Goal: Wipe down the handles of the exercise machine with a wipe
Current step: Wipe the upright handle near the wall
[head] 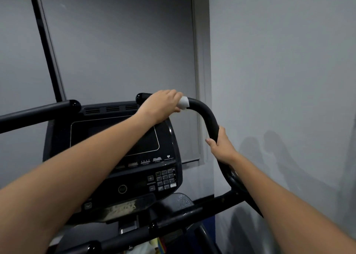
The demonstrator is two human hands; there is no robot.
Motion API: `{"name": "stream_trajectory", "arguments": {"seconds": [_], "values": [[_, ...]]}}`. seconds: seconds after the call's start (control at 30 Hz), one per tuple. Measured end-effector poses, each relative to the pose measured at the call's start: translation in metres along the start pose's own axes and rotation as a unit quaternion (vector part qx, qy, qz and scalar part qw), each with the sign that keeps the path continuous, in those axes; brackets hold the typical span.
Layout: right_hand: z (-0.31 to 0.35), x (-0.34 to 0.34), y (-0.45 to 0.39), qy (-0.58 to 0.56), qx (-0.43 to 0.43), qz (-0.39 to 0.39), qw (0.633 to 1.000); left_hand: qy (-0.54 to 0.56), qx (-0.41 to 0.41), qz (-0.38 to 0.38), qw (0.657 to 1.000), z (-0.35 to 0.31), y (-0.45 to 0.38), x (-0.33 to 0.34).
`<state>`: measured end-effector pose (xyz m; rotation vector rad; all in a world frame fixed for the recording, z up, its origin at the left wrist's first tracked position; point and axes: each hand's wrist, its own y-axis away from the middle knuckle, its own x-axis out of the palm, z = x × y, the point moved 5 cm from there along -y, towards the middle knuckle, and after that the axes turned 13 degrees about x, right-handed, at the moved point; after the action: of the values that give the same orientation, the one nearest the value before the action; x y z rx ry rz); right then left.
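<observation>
The machine's right handle [207, 116] is a black curved bar rising from the lower right and bending left over the console. My left hand [161, 105] grips its top stretch with a white wipe [183, 102] wrapped under the fingers; a bit of wipe sticks out on the right side of the hand. Lower down the same bar, my right hand [221, 145] holds it with thumb and fingers curled round it. The left handle [38, 112] is a black bar ending at a rounded tip left of the console; no hand is on it.
The black console [115, 138] with a dark screen and a keypad [165, 178] sits between the handles. A lower crossbar [173, 219] runs under it. Grey walls stand close behind and to the right; a dark pole [46, 41] leans at the upper left.
</observation>
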<state>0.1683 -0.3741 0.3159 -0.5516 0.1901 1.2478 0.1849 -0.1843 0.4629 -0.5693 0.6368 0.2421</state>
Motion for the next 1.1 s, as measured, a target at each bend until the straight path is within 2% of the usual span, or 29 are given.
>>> {"name": "stream_trajectory", "arguments": {"seconds": [0.13,0.23,0.4,0.6,0.73,0.8,0.9,0.97,1.1], "values": [[0.002,0.001,0.001,0.001,0.002,-0.003,1.0,-0.003,-0.045,0.004,0.999,0.045,0.052,-0.006],[0.002,0.002,0.001,-0.001,0.006,-0.008,1.0,-0.03,-0.031,0.02,0.999,0.05,0.057,-0.006],[-0.001,0.003,-0.001,0.0,-0.003,-0.015,1.0,-0.102,0.018,0.012,0.995,0.022,0.032,-0.001],[-0.005,0.003,-0.005,-0.013,-0.014,-0.02,1.0,-0.112,0.026,0.036,0.993,-0.038,-0.037,0.009],[-0.003,0.002,-0.006,-0.011,-0.015,-0.013,1.0,-0.137,0.087,0.04,0.986,-0.065,-0.056,0.018],[-0.004,0.002,-0.006,-0.008,-0.012,-0.006,1.0,-0.09,0.086,0.016,0.992,-0.055,-0.049,0.011],[-0.004,0.001,-0.005,-0.008,-0.004,0.012,1.0,-0.015,0.014,0.004,1.0,-0.02,-0.021,-0.001],[-0.004,0.001,-0.004,-0.009,0.002,0.015,1.0,-0.011,-0.013,0.012,1.0,0.005,0.007,-0.004],[-0.003,0.002,-0.002,-0.006,0.007,0.0,1.0,-0.067,-0.014,0.0,0.998,0.036,0.047,-0.005]]}}
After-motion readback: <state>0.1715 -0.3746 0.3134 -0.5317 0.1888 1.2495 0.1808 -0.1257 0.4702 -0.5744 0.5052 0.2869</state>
